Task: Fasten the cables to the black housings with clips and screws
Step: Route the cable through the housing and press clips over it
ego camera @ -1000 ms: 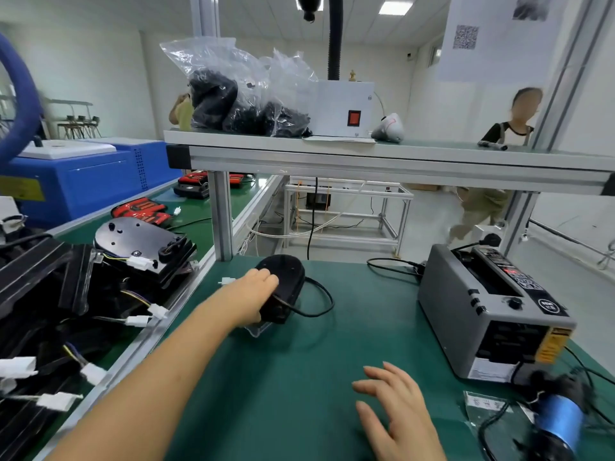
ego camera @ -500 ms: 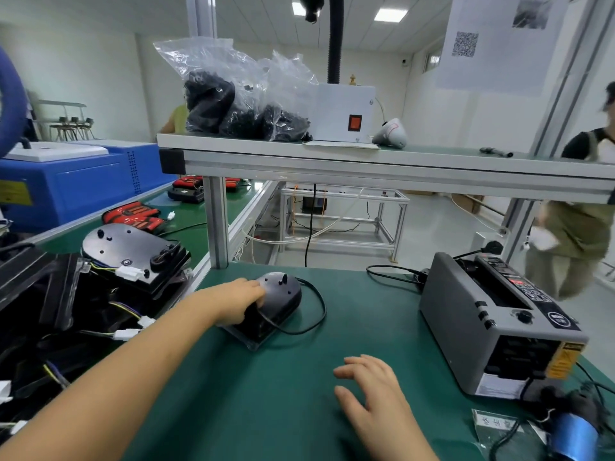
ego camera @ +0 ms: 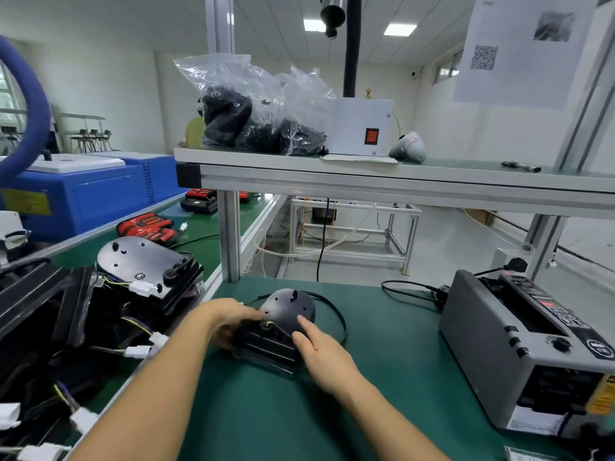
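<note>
Two risks are standing out in the head view. The black ribbed plastic housing (ego camera: 283,331), topped by a rounded grey plate, is lying tilted on the green bench mat (ego camera: 382,410), well in from the mat's edge, so an uneven push could be sliding or tipping it. The thin black cable (ego camera: 339,316) is looping loose round the housing's far right side, where it could be snagging under a palm or getting trapped beneath the body while nothing is pinning it down. No clip, screw or driver is showing near the hands, so I am judging the fastening as not yet begun. The left hand (ego camera: 226,322) is gripping the housing's left side, its fingers (ego camera: 256,315) curling over the plate beside a small hole, though how far the lower ones are wrapping underneath is hard to tell. The right hand (ego camera: 321,349) is lying mostly flat with its fingers straight and slightly apart. Its index fingertip (ego camera: 299,321) is touching the plate's near right edge and holding nothing.
</note>
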Motion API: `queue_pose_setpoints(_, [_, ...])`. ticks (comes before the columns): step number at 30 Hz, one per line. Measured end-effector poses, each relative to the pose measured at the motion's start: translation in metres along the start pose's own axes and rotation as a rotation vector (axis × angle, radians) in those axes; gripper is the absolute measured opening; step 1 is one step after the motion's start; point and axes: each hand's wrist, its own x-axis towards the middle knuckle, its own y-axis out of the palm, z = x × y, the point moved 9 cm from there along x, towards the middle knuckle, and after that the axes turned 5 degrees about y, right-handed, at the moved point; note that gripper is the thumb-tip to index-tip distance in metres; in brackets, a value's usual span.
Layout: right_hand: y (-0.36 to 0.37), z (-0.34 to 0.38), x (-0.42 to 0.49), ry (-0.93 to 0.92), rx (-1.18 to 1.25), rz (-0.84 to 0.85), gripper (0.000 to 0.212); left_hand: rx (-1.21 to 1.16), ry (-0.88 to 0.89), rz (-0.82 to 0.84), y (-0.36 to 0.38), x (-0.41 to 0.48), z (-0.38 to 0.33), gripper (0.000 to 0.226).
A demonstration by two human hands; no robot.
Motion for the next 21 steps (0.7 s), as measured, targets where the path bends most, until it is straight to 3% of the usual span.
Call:
queue_pose_setpoints(3, [0.005,0.000,0.004,0.034,0.003,0.019,0.049,0.018,-0.014,0.011,0.010,-0.003,0.003,0.032])
queue_pose_setpoints(8, [-0.013,-0.011,-0.009,0.108,0.060,-0.097,0.037,-0.091,-0.006,0.048,0.032,-0.013,0.012,0.038])
queue_pose_setpoints(14, [-0.034,-0.038,-0.037,0.204,0.193,-0.258,0.025,-0.332,0.095,0.071,0.067,-0.038,0.000,0.027])
queue_pose_setpoints(18, [-0.037,-0.058,-0.046,0.254,0.317,-0.227,0.012,-0.480,0.159,0.084,0.088,-0.056,-0.011,0.029])
queue_pose_setpoints(21, [-0.039,-0.071,-0.051,0.323,0.394,-0.173,0.035,-0.517,0.219,0.058,0.103,-0.068,-0.014,0.025])
